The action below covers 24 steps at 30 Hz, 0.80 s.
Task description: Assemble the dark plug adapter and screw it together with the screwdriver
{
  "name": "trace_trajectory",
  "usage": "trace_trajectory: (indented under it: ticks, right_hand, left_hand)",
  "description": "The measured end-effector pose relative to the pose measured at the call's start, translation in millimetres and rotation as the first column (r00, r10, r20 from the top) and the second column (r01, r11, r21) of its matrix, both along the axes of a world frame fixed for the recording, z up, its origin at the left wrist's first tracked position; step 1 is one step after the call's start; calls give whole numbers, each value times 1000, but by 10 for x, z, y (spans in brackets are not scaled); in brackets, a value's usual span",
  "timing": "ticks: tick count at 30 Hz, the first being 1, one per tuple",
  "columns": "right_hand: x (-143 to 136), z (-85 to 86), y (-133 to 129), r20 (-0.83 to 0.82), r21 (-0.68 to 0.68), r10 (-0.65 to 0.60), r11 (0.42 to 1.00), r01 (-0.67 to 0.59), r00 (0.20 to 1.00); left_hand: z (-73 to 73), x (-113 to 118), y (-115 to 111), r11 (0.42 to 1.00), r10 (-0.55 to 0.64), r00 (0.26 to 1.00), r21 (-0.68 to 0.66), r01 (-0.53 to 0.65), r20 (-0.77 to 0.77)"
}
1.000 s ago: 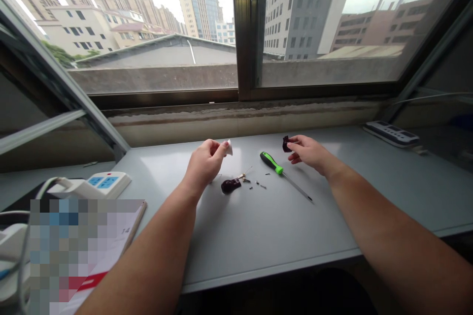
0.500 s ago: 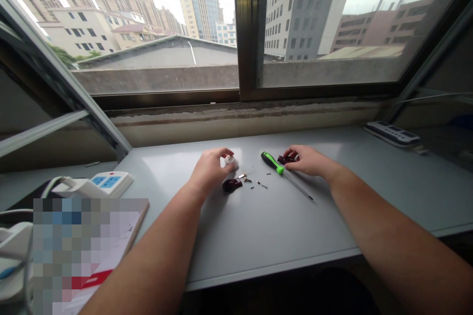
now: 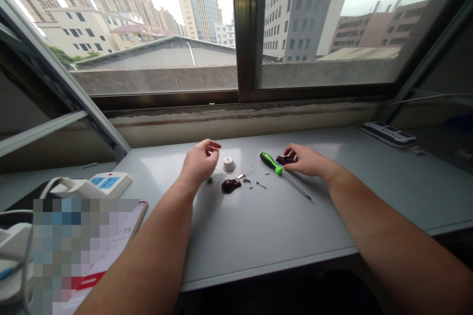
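My left hand (image 3: 200, 163) hovers left of a small white round part (image 3: 228, 163) with holes in its top, its thumb and fingers apart and nothing visible between them. A small green piece with a thin wire (image 3: 210, 179) shows just under that hand. My right hand (image 3: 305, 160) has its fingers on a dark maroon plastic piece (image 3: 284, 160), partly hidden by them. A green and black screwdriver (image 3: 280, 171) lies beside that piece, tip towards me. Between the hands rest another dark maroon piece (image 3: 231, 185) and several small screws and metal bits (image 3: 257, 182).
On the left stand a white power strip (image 3: 110, 181) with blue sockets and a partly blurred booklet or box (image 3: 121, 236). Another power strip (image 3: 388, 134) sits at the far right of the grey table (image 3: 273, 236). A window (image 3: 158, 78) rises behind it.
My left hand has let go of the white round part and moved left, leaving it standing on the table. The right hand has stayed at the maroon piece.
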State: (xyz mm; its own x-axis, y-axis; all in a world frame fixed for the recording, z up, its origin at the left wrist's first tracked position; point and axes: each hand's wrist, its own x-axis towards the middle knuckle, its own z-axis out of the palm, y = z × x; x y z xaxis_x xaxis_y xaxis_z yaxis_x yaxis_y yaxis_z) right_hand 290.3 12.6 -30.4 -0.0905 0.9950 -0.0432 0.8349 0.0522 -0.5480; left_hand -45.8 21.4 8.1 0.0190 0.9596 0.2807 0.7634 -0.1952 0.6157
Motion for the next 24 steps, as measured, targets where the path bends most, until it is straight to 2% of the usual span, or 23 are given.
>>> trace_trajectory:
  ticks: [5, 9, 16, 24]
  right_hand:
    - [-26, 36, -28, 24, 52, 10, 999, -12, 1000]
    - [-47, 69, -45, 8, 91, 62, 994, -62, 998]
    - [-17, 38, -44, -19, 233, 176, 958, -167, 984]
    - [-99, 120, -90, -157, 418, 352, 870, -260, 923]
  left_hand:
    - [-81, 35, -10, 985, -170, 976, -8, 171, -137]
    - [-121, 53, -12, 974, -223, 963, -67, 215, -150]
    - [-133, 36, 9, 981, -182, 974, -93, 171, -137]
    - [-149, 44, 9, 980, -192, 973, -80, 183, -128]
